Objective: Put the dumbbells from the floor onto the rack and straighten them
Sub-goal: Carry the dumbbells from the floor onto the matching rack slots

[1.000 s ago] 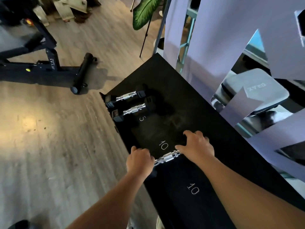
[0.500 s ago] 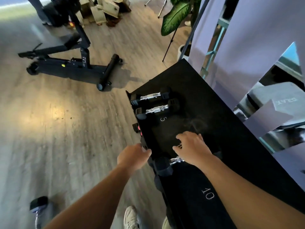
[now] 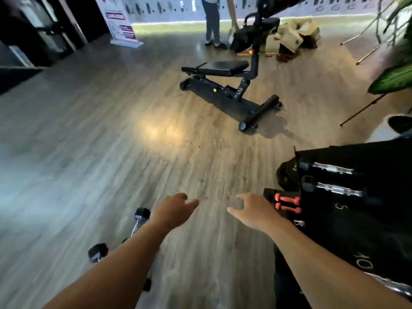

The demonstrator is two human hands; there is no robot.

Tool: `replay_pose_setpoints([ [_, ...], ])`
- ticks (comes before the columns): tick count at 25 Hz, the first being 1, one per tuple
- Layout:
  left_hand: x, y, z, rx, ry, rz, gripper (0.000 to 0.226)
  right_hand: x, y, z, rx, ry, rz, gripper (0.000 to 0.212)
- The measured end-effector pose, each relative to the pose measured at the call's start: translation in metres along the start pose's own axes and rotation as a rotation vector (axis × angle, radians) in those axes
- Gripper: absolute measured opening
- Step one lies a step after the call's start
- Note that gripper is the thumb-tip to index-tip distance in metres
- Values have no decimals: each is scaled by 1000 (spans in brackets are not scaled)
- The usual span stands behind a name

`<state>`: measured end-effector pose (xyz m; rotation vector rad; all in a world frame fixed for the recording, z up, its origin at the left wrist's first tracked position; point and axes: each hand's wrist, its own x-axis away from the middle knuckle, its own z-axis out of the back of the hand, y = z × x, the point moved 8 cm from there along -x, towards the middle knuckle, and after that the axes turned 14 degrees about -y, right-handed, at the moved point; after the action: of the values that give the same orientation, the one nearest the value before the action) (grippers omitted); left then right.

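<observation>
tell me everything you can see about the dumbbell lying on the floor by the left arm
The black hex-headed dumbbell with a silvery metal handle lies flat on the grey-brown wood-look floor, pointing away at a slant. Its far head shows clearly, as does part of the handle; the near end is hidden behind the left forearm. Neither hand touches it: the left hand hovers open just beside it. Motion blur hides any markings.

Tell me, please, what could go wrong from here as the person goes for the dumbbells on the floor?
1. The dumbbells on the floor lie partly hidden beneath the left forearm, close underfoot, so tripping seems possible.
2. Both the left hand and right hand are empty; the blurred view suggests quick turning, so the rack corner beside the right hand might get bumped.
</observation>
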<state>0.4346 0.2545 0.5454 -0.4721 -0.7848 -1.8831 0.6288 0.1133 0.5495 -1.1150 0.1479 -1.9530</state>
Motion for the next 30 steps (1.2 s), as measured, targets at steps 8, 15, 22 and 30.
replay_pose_setpoints([
  [8, 33, -255, 93, 283, 118, 246, 58, -66, -252, -80, 233, -161, 213, 70],
  [15, 60, -389, 104, 476, 223, 451, 64, -122, -401, -153, 479, -338, 430, 61],
  [22, 58, -454, 60, 666, 259, 739, 57, -210, -468, -241, 711, -568, 625, 64],
  [30, -44, -508, -118, 924, 162, 931, 44, -358, -389, -375, 869, -732, 505, 54],
])
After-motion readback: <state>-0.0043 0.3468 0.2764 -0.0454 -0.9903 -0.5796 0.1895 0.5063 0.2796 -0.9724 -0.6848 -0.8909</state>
